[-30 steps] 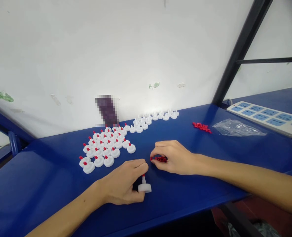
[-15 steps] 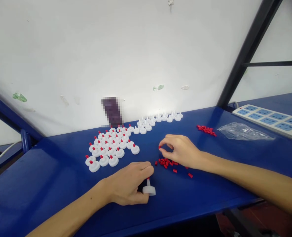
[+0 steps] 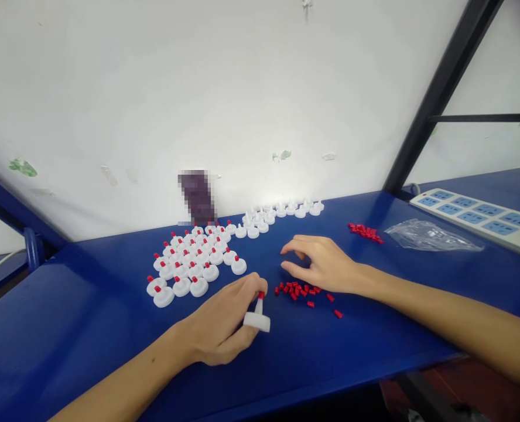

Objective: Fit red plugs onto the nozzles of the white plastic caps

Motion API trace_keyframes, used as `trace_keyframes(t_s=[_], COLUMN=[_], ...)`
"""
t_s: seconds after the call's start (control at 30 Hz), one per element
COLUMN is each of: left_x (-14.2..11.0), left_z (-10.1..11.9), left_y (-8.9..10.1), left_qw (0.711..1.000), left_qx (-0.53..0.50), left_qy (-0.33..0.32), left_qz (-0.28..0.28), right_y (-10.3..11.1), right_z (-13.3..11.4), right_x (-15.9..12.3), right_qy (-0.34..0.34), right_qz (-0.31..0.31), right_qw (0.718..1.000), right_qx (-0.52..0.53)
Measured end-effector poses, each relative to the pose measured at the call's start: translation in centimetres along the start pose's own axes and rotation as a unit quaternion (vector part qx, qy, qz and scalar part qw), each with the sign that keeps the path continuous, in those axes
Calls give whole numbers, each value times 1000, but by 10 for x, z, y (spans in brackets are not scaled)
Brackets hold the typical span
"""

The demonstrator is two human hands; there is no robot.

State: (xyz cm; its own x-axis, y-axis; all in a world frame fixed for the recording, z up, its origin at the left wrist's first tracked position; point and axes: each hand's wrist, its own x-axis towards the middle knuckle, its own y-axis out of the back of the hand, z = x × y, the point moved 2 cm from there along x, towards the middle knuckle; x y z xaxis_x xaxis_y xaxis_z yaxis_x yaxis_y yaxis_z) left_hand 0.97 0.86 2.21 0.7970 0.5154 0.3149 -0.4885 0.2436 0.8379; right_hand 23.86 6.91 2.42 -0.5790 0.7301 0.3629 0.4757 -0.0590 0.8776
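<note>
My left hand point(image 3: 227, 322) grips a white nozzle cap point(image 3: 257, 320) between a finger on top and the thumb below. The nozzle points up and carries a small red tip cap point(image 3: 260, 295) under my fingertip. Over the near pile of red tip caps point(image 3: 294, 290), my right hand point(image 3: 319, 264) has its thumb and fingers apart, with nothing visible between them. To the left, many white nozzle caps with red tips point(image 3: 198, 286) stand upright in a cluster. Farther back, along the wall, white nozzle caps without red tips point(image 3: 253, 232) stand in a group.
A second heap of red tip caps point(image 3: 365, 232) lies at the right, beside a clear plastic bag point(image 3: 431, 235). A white power strip point(image 3: 475, 215) with blue sockets sits at the far right. A blurred dark object point(image 3: 198, 196) leans against the wall.
My left hand has lifted slightly, tilting the nozzle cap it holds. My right thumb and finger have parted; the red tip cap between them earlier no longer shows there.
</note>
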Motion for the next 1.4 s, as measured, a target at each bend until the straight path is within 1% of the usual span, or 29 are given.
trace_keyframes(t_s=[0.03,0.1,0.2,0.27,0.4,0.47,0.57,0.73,0.87,0.93,1.0,1.1,1.17,1.27,1.33,1.4], left_x=[0,1,2,4,6,7,8,7,6,6,6,8,9,11,11,11], left_z=[-1,-1,0,1,3,3,2,-2,-3,-3,-4,-4,-2,1,4,7], left_y=[-1,-4,-10,-15,-23,-24,-24,-25,-26,-25,-25,-24,-23,-23,-24,-25], left_qw=[1000,998,992,990,989,988,985,980,976,974,972,974,977,986,988,987], left_qx=[10,31,53,59,74,84,98,106,112,117,116,104,107,121,132,150], left_qy=[8,25,48,56,60,53,40,36,16,8,7,10,18,35,29,11], left_qz=[18,55,101,116,113,116,133,166,184,196,203,199,183,113,69,50], right_y=[2,3,0,-4,-8,-9,-10,-10,-8,-7,-7,-8,-10,-14,-17,-19], right_z=[-7,-21,-38,-43,-46,-46,-47,-44,-44,-45,-46,-47,-47,-47,-48,-49], right_x=[-2,-7,-12,-12,-12,-12,-12,-11,-11,-11,-12,-13,-15,-16,-16,-16], right_qy=[28,77,96,104,125,122,115,80,64,51,43,41,37,26,31,47], right_qz=[3,-14,-38,-32,10,12,-13,-48,-69,-69,-55,-50,-57,-64,-61,-52], right_qw=[1000,997,995,993,981,976,975,988,992,994,995,996,997,997,997,996], right_qx=[11,29,2,-44,-151,-181,-190,-126,-86,-74,-68,-60,-46,-35,-40,-52])
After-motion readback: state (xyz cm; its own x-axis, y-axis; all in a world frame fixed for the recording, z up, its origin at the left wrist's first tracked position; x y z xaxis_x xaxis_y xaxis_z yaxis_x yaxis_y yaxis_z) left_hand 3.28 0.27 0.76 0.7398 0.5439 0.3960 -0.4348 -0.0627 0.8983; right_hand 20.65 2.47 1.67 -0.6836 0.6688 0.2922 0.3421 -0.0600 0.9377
